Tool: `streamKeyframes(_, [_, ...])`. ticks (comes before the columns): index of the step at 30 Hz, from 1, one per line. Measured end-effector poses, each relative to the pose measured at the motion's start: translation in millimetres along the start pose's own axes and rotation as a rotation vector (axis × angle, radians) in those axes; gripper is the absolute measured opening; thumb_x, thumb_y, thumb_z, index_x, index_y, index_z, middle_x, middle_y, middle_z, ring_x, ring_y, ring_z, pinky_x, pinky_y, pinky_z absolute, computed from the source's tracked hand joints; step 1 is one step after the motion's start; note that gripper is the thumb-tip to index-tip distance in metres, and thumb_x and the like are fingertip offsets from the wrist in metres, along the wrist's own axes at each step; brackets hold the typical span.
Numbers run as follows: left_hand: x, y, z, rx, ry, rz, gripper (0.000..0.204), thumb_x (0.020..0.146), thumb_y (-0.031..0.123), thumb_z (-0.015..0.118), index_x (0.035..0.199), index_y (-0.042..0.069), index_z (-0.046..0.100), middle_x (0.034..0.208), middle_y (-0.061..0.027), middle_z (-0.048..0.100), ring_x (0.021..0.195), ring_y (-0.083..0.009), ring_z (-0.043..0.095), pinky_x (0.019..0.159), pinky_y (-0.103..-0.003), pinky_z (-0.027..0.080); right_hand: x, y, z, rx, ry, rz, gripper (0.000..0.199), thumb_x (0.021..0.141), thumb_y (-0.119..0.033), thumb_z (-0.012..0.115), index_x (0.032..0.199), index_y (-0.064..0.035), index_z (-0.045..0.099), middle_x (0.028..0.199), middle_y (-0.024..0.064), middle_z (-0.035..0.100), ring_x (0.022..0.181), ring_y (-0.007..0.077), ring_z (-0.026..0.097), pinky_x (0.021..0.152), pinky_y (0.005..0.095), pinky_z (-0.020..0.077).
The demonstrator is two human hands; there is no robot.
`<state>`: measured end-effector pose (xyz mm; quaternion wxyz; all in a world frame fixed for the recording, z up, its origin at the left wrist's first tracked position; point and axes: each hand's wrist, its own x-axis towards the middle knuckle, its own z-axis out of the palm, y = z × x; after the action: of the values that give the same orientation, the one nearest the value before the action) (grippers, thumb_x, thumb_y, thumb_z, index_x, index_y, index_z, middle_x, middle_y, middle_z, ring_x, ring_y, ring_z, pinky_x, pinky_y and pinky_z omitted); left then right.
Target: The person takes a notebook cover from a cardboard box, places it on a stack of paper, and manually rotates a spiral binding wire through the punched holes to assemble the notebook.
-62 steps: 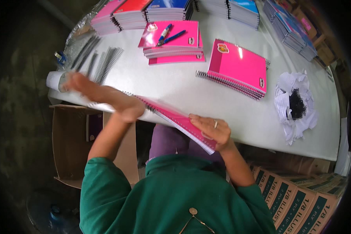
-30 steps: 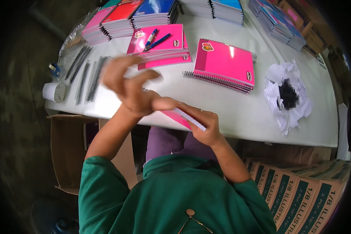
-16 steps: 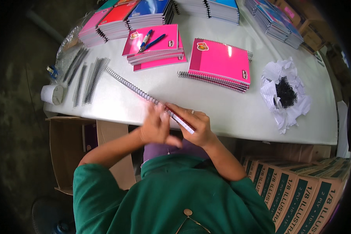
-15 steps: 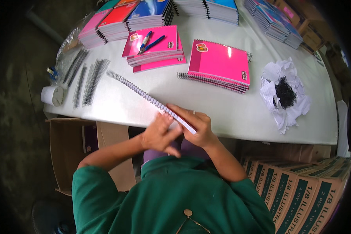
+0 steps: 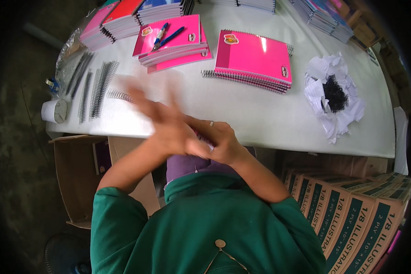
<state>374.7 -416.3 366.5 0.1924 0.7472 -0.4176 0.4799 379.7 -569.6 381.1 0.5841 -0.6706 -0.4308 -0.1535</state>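
Close to the table's front edge, my right hand (image 5: 224, 142) is closed around a notebook (image 5: 209, 145), of which only slivers show between my hands. A wire spiral coil (image 5: 118, 94) sticks out past the far end of it, toward the left. My left hand (image 5: 171, 132) is blurred by motion over the notebook and coil, its fingers stretched out and apart, hiding most of both. Beyond my hands lie a stack of pink spiral notebooks (image 5: 253, 55) and a second pink stack (image 5: 173, 41), with blue-handled pliers (image 5: 168, 38) and a pen (image 5: 161, 33) on top.
Loose spiral coils (image 5: 98, 89) lie at the left, near a white roll (image 5: 55, 111). Crumpled paper (image 5: 317, 102) holds a black tangle of wire (image 5: 335, 94) at the right. An open carton (image 5: 77, 178) stands below left; packed boxes (image 5: 351, 219) stand below right.
My left hand has swept forward from beside the notebook to over its coil, fingers spread. My right hand still grips the notebook. The view has shifted slightly, so the table sits higher.
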Motion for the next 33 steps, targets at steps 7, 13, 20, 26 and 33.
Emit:
streamKeyframes(7, [40.5, 50.8, -21.3, -0.356, -0.192, -0.460, 0.085, 0.088, 0.050, 0.046, 0.137, -0.012, 0.012, 0.141, -0.0370, 0.008, 0.131, -0.0520, 0.012, 0.103, -0.060, 0.014, 13.9, -17.6, -9.4, 0.076, 0.139, -0.116, 0.054, 0.081, -0.016, 0.059, 0.130, -0.0016, 0.042, 0.137, 0.0195, 0.037, 0.126, 0.0339, 0.036, 0.103, 0.0451, 0.0278])
streamKeyframes(13, [94.8, 30.4, -60.5, -0.586, -0.081, -1.119, 0.032, 0.093, 0.018, 0.049, 0.112, -0.007, 0.054, 0.093, -0.0136, 0.064, 0.087, -0.0168, 0.060, 0.079, -0.027, 0.048, 62.4, -59.5, -57.6, -0.382, 0.027, -0.067, 0.041, 0.082, -0.029, 0.058, 0.115, -0.0052, 0.056, 0.103, 0.0133, 0.059, 0.097, 0.0319, 0.055, 0.089, 0.0453, 0.0389])
streamKeyframes(20, [80.1, -5.4, -31.5, -1.127, 0.051, -1.404, 0.017, 0.084, 0.009, 0.063, 0.099, 0.000, 0.064, 0.083, -0.0018, 0.064, 0.076, -0.0064, 0.057, 0.069, -0.020, 0.046, 55.1, -32.7, -63.4, 0.223, 0.014, 0.596, 0.015, 0.078, -0.003, 0.068, 0.089, 0.0008, 0.058, 0.081, 0.0053, 0.063, 0.075, 0.0092, 0.059, 0.068, 0.0241, 0.0480])
streamKeyframes(26, [71.3, -32.3, -35.4, -1.359, -0.093, -1.233, 0.009, 0.079, 0.003, 0.066, 0.087, 0.002, 0.062, 0.080, -0.0007, 0.060, 0.074, -0.0056, 0.055, 0.067, -0.020, 0.045, 57.0, -39.2, -52.2, 0.195, 0.084, 0.608, 0.016, 0.069, 0.004, 0.071, 0.078, 0.0015, 0.058, 0.074, 0.0068, 0.061, 0.069, 0.0104, 0.060, 0.062, 0.0253, 0.0473])
streamKeyframes(33, [104.5, -54.4, -49.1, -0.543, -0.236, -0.844, 0.035, 0.074, 0.015, 0.074, 0.100, -0.001, 0.059, 0.098, -0.0070, 0.059, 0.092, -0.0139, 0.056, 0.085, -0.027, 0.042, 54.7, -27.7, -60.3, 0.307, 0.473, 0.429, 0.036, 0.077, -0.002, 0.068, 0.108, -0.0045, 0.050, 0.085, 0.0016, 0.058, 0.076, 0.0090, 0.056, 0.067, 0.0243, 0.0458])
